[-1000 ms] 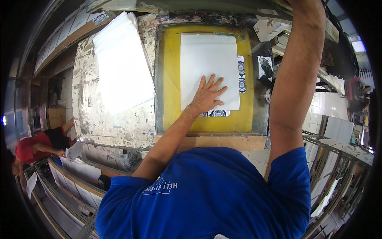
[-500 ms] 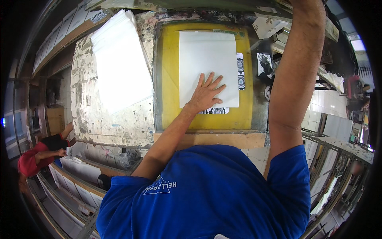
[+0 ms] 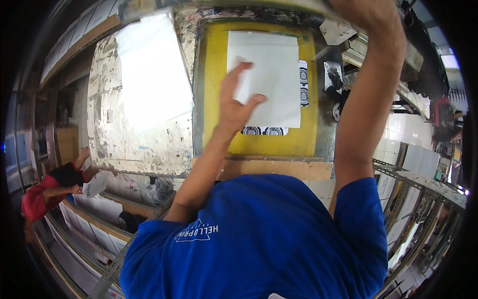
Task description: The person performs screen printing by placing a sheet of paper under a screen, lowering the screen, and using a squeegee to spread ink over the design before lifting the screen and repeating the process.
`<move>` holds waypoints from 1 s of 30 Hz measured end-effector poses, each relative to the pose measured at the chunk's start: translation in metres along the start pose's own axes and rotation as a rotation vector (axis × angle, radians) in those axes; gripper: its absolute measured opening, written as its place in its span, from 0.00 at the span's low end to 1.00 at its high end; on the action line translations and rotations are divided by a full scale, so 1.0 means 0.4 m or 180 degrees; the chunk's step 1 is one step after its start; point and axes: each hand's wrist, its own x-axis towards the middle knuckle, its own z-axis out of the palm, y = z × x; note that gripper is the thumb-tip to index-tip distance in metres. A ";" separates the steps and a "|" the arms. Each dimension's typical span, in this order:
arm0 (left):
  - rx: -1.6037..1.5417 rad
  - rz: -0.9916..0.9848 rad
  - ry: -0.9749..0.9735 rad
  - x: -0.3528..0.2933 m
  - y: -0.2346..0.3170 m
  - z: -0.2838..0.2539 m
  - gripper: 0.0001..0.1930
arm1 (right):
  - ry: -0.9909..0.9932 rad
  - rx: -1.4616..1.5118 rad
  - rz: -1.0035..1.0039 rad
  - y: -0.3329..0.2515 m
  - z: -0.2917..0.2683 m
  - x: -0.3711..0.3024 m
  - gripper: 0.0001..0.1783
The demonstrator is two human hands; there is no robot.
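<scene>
A white sheet of paper [image 3: 276,79] lies on the yellow board [image 3: 309,142] in front of me. Past its right and near edges, dark round printed emblems [image 3: 275,131] show on something beneath it. Above the sheet's left side hovers my left hand [image 3: 233,107], slightly blurred, open with thumb and forefinger spread apart and nothing between them. My right arm reaches far forward. At the top edge my right hand [image 3: 366,11] is smeared by motion, beside a long frame-like bar [image 3: 279,6]; its fingers are cut off, so any grip cannot be made out.
A stack of white paper [image 3: 154,74] rests on the stained table [image 3: 107,134] to the left. A wooden strip [image 3: 279,169] edges the board nearest me. Metal racks [image 3: 423,187] stand at the right. At far left, a person in red [image 3: 42,199] holds a pale sheet.
My left hand has lifted off the paper, where it lay flat, and moved left toward the sheet's edge. My right hand has shifted slightly left along the top.
</scene>
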 end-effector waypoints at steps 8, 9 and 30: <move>-0.1058 -0.1229 0.1277 -0.086 0.160 -0.225 0.59 | 0.0430 0.1655 0.1052 -0.377 -0.056 -0.191 0.31; -0.1010 -0.1360 0.1201 -0.148 0.119 -0.230 0.57 | 0.0355 0.1839 0.1121 -0.404 -0.040 -0.209 0.31; 0.1903 -0.0934 0.0140 -0.417 -0.119 -0.245 0.46 | -0.0766 0.2066 0.1520 -0.506 0.507 -0.292 0.45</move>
